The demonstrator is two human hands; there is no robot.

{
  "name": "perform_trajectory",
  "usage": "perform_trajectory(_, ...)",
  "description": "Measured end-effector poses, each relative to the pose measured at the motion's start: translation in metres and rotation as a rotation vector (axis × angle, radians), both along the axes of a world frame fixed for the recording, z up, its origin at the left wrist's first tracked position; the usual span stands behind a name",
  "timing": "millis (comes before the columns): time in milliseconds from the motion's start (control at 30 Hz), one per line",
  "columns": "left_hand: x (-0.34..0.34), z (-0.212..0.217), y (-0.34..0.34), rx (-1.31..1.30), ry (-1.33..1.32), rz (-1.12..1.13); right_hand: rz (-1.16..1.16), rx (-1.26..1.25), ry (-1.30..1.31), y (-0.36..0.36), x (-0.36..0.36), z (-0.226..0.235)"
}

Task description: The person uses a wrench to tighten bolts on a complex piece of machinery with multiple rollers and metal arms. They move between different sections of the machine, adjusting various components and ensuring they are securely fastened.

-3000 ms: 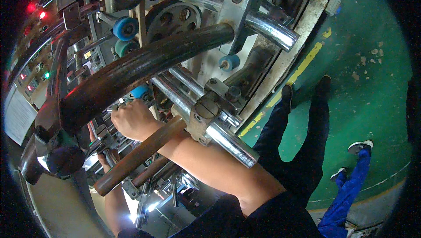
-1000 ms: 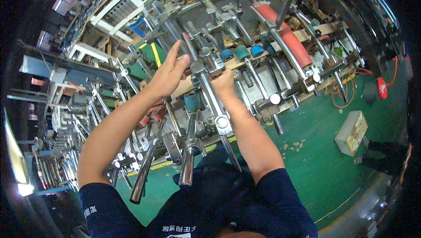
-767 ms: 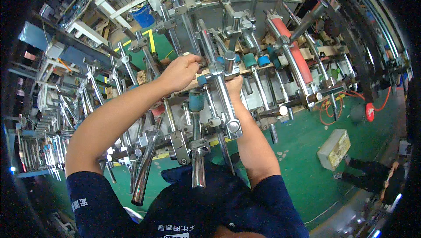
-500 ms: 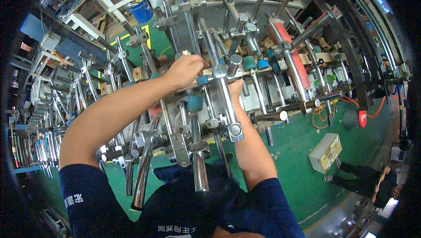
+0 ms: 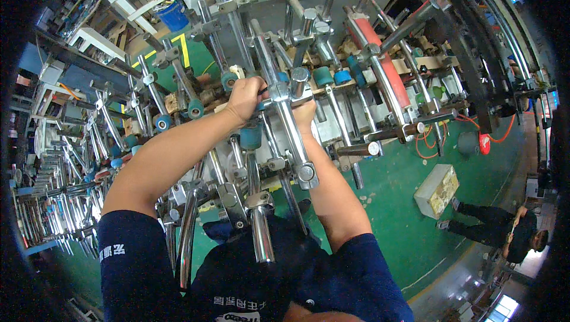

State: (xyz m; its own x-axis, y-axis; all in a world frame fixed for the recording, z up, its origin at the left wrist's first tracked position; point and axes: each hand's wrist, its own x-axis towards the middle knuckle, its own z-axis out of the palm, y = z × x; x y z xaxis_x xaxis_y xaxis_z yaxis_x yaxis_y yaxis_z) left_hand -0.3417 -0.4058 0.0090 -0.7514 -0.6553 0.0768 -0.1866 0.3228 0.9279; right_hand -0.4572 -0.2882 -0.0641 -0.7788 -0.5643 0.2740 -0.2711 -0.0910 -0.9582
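My left hand (image 5: 244,97) is closed, fingers curled against the left side of a shiny metal clamp block (image 5: 279,92). A small dark piece shows at its fingertips, too small to name. A long chrome bar (image 5: 291,129) runs through this block toward me, ending in a bolted block (image 5: 306,172). My right hand (image 5: 304,114) is bent closed just right of the bar, pressed up under the clamp block; its fingertips and whatever they hold are hidden. Below my left hand hangs a teal cylindrical pad (image 5: 250,136). Teal and blue pads (image 5: 323,76) sit to the right.
Chrome rods and clamps crowd the rack on both sides. A red padded bar (image 5: 386,64) lies to the right. Several rod ends, one at the right (image 5: 373,148), jut toward me. On the green floor stand a pale block (image 5: 436,191) and, beyond it, another person (image 5: 510,233).
The view has shifted, so the rack sits slightly farther left. My left hand has drawn closer to the clamp block, and my right hand stays beside the bar.
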Motion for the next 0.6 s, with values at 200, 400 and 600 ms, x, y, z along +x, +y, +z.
perform_trajectory(200,0.005,0.014,0.006,0.321,-0.04,0.071,-0.021,0.035,0.064,-0.005,-0.007,-0.043)
perform_trajectory(400,0.008,0.003,-0.001,0.469,0.024,0.128,-0.051,-0.159,0.04,-0.005,0.0,-0.02)
perform_trajectory(600,0.006,-0.01,0.006,0.272,0.1,0.139,0.071,-0.235,-0.217,-0.001,0.002,-0.015)
